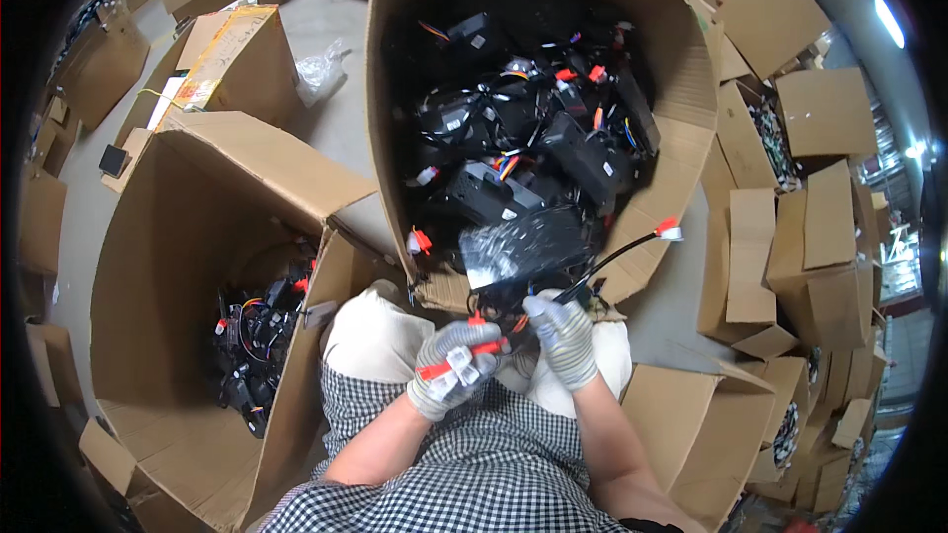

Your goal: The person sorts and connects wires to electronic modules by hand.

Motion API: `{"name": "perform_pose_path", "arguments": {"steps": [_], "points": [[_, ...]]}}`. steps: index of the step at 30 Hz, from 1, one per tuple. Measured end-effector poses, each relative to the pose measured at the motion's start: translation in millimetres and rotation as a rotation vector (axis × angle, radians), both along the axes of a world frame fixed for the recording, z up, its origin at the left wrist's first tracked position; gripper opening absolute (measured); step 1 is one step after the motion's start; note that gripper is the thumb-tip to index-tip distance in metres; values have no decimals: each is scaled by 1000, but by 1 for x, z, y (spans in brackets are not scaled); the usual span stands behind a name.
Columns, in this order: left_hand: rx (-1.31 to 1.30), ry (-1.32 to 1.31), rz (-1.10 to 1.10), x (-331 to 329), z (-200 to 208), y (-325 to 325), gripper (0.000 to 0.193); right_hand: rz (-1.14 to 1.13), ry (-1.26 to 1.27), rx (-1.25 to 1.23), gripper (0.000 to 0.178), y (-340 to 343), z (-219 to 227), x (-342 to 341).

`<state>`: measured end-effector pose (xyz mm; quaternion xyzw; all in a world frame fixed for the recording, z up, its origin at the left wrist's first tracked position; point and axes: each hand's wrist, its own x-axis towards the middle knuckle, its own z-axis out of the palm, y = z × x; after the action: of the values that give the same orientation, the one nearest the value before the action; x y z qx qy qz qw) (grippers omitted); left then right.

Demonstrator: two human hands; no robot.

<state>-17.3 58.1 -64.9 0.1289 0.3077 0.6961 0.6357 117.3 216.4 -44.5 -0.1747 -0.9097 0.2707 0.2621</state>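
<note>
My left hand (451, 370), in a striped knit glove, is closed around several small red and white plug connectors (459, 365). My right hand (563, 341), gloved alike, pinches black cables (612, 265) just below a black box-shaped device (533, 245) with a glossy, plastic-like surface. One cable runs up to the right and ends in a red and white plug (670, 228). Both hands are close together over my lap, at the near edge of a large cardboard box (681, 158). That box holds many black devices (583, 153) with cables and coloured wires. Fingertip details are partly hidden.
At my left stands another open carton (148, 266) with a smaller heap of black cabled parts (259, 345). An open carton (671, 415) is by my right knee. More cartons (829, 266) crowd the right side. A clear plastic bag (321, 72) lies on the floor.
</note>
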Motion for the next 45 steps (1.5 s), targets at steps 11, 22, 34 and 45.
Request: {"name": "perform_pose_path", "arguments": {"steps": [11, 22, 34, 45], "points": [[120, 653, 122, 21, 19, 20, 45, 46, -594, 5, 31, -26, -24, 22], [195, 396, 656, 36, 35, 39, 68, 63, -676, -59, 18, -22, -19, 18], [-4, 459, 437, 32, -1, 13, 49, 215, -36, -649, 32, -8, 45, 50], [181, 765, 80, 26, -24, 9, 26, 175, -500, 604, 31, -3, 125, 37]]}}
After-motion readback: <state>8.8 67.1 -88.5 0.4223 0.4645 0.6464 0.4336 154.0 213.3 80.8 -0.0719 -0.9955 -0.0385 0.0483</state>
